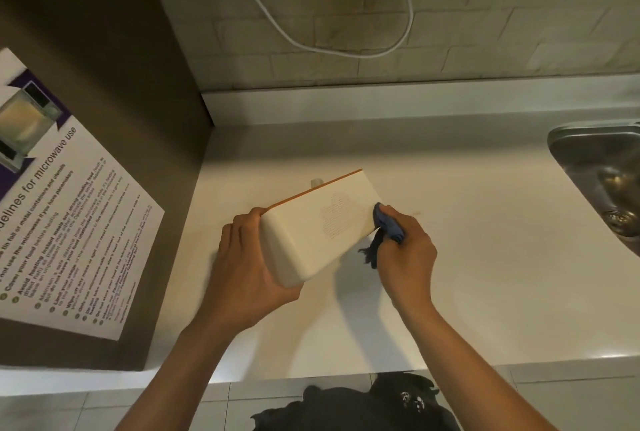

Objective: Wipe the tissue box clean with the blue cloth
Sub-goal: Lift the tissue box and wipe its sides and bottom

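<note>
A white tissue box with an orange top edge is tipped on its side above the counter, its broad face turned up toward me. My left hand grips its near-left end, thumb under the rounded corner and fingers behind. My right hand holds a bunched blue cloth against the box's right end. A loose tail of the cloth hangs down below the box's corner. A bit of white tissue pokes out behind the orange edge.
The white counter runs to a steel sink at the far right. A brown panel with a microwave-use notice stands on the left. A white cable loops on the brick-pattern wall behind.
</note>
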A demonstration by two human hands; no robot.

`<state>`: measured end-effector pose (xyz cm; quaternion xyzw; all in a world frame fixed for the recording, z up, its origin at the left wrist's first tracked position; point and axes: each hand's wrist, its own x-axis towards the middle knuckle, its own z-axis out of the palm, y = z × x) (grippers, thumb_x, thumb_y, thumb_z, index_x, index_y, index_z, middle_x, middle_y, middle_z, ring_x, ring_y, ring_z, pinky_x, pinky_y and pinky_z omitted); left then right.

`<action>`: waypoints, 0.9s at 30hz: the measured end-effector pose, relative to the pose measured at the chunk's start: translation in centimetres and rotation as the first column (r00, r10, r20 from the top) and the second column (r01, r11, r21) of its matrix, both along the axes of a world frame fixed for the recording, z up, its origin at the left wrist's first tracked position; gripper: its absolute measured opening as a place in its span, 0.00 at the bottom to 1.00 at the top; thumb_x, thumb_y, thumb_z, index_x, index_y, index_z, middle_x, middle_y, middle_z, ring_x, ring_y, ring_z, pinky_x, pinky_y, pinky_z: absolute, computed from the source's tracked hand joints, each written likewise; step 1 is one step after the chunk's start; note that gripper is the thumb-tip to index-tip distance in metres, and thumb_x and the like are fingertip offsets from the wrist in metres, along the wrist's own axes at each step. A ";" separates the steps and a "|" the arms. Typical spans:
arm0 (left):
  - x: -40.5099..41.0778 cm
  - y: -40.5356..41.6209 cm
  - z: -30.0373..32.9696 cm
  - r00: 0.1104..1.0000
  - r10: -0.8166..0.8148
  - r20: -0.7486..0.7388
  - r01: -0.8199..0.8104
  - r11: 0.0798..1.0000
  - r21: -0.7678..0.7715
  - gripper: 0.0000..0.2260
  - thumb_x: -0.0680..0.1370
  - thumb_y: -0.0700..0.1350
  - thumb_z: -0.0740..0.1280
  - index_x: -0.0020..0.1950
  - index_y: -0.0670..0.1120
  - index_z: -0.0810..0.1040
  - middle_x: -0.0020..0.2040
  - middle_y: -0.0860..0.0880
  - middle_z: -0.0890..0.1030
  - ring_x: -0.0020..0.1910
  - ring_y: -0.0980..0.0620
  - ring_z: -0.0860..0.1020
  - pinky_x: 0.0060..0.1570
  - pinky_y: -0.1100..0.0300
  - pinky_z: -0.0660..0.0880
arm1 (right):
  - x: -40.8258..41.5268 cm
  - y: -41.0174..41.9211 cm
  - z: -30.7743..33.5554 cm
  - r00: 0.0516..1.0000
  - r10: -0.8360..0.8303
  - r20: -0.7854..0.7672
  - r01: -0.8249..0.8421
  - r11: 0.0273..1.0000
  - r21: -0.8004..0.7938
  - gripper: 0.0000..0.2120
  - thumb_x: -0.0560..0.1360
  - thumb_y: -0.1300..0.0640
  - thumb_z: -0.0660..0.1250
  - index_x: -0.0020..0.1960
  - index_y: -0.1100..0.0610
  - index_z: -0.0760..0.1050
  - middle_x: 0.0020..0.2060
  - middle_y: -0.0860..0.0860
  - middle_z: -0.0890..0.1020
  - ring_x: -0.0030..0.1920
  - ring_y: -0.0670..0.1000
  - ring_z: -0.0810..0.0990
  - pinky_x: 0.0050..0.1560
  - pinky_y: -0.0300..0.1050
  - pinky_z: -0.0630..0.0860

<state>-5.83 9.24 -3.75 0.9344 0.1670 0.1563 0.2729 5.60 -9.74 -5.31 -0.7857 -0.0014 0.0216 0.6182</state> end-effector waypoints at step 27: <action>1.2 0.9 -1.3 0.999 -0.048 0.014 0.046 0.991 0.126 0.53 0.54 0.59 0.84 0.72 0.52 0.60 0.62 0.53 0.68 0.58 0.50 0.71 0.48 0.50 0.77 | -1.3 3.3 2.9 0.750 0.350 0.560 -0.249 0.935 -0.252 0.18 0.69 0.67 0.67 0.57 0.56 0.83 0.56 0.48 0.83 0.58 0.50 0.78 0.62 0.37 0.70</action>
